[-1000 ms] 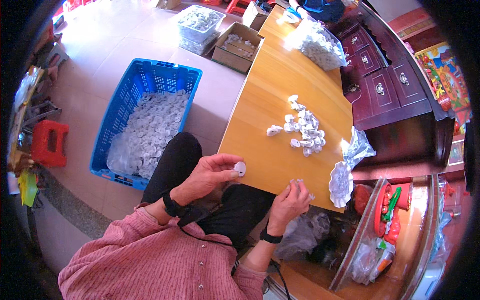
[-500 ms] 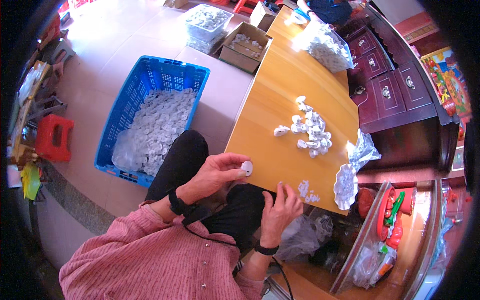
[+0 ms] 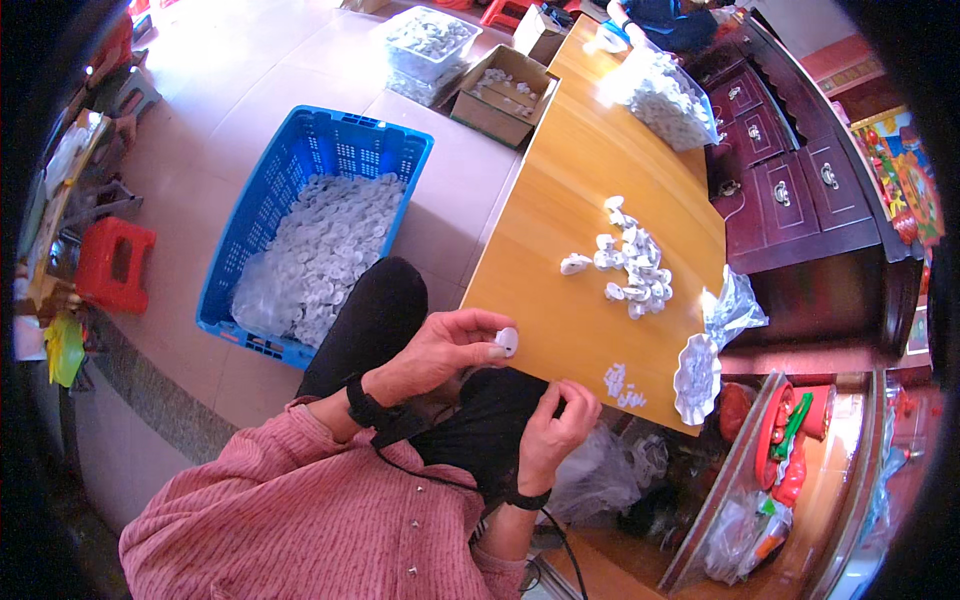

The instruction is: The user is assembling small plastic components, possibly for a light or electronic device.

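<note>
Hidden inside your right grip [image 3: 555, 430]
You can't see what's between its fingers; the white bits [image 3: 614, 378] are too small to identify; the top edge crops a co-worker [image 3: 678, 32].

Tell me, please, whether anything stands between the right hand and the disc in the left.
Nothing visible stands between the right hand and the disc in the left hand; the small pieces on the table lie to the right of that gap.

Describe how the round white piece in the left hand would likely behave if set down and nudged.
The round white piece is probably light, since the left hand pinches it between thumb and finger. It looks fairly stiff, showing no visible bend there. It may rock or roll, given its rounded outline.
</note>
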Available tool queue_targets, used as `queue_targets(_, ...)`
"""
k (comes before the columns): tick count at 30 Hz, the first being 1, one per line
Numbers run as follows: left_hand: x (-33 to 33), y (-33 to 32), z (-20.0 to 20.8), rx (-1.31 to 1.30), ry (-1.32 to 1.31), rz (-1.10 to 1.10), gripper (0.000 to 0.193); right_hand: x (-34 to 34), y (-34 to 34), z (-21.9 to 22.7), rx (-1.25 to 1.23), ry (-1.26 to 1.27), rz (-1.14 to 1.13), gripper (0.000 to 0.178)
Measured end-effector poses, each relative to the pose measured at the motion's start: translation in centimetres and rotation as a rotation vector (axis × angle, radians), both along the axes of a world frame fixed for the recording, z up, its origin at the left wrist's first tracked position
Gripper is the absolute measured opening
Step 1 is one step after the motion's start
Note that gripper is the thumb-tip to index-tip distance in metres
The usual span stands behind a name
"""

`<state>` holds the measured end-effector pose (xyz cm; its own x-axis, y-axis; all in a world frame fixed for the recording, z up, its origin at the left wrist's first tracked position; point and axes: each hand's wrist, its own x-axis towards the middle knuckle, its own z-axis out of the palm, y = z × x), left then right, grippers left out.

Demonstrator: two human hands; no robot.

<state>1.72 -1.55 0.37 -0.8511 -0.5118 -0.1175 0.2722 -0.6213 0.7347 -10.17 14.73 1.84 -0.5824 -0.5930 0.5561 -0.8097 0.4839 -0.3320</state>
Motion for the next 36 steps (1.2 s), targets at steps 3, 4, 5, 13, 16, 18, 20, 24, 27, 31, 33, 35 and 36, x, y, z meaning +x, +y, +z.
queue_targets(3, -0.1, 0.1, -0.1, 0.007, 0.039, -0.015, 0.033, 0.9, -0.6, 0.6, -0.142, -0.213, 0.014, 0.005)
queue_targets(4, 0.0, 0.1, 0.1, 0.007, 0.037, -0.011, 0.033, 1.2, -0.7, 0.9, -0.201, -0.374, 0.002, 0.005)
queue_targets(5, 0.2, 0.0, 0.4, 0.019, 0.035, -0.038, 0.034, 1.5, -0.9, 1.2, -0.259, -0.535, -0.009, 0.006)
queue_targets(13, 0.1, 0.7, -0.1, 0.041, 0.070, -0.068, 0.034, 3.7, -3.2, 3.1, -0.451, -0.814, 0.059, 0.005)
queue_targets(16, 0.2, 0.7, 0.0, 0.038, 0.111, -0.071, 0.033, 3.9, -3.7, 2.9, -0.422, -0.757, 0.066, 0.006)
queue_targets(18, 0.3, 0.6, 0.1, 0.025, 0.128, -0.104, 0.033, 4.0, -3.8, 2.7, -0.403, -0.730, 0.066, 0.007)
queue_targets(20, 0.3, 0.7, -0.3, 0.018, 0.133, -0.107, 0.033, 4.1, -3.9, 2.6, -0.390, -0.723, 0.061, 0.010)
queue_targets(24, 0.5, 0.7, 0.0, -0.006, 0.138, -0.124, 0.034, 4.3, -4.1, 2.6, -0.370, -0.710, 0.065, 0.010)
queue_targets(27, 0.5, 0.7, 0.1, -0.006, 0.136, -0.128, 0.035, 4.4, -4.2, 2.7, -0.357, -0.703, 0.071, 0.010)
queue_targets(31, 0.5, 0.7, -0.1, -0.037, 0.126, -0.127, 0.036, 4.5, -4.2, 2.8, -0.338, -0.682, 0.087, 0.010)
queue_targets(33, 0.5, 0.8, 0.3, -0.049, 0.154, -0.085, 0.035, 4.5, -4.2, 3.0, -0.338, -0.673, 0.094, 0.011)
queue_targets(35, 0.6, 0.6, 0.2, -0.059, 0.158, -0.093, 0.036, 4.6, -4.3, 3.3, -0.310, -0.634, 0.097, 0.011)
queue_targets(36, 0.7, 0.6, 0.2, -0.068, 0.163, -0.102, 0.036, 4.7, -4.3, 3.3, -0.311, -0.635, 0.098, 0.011)
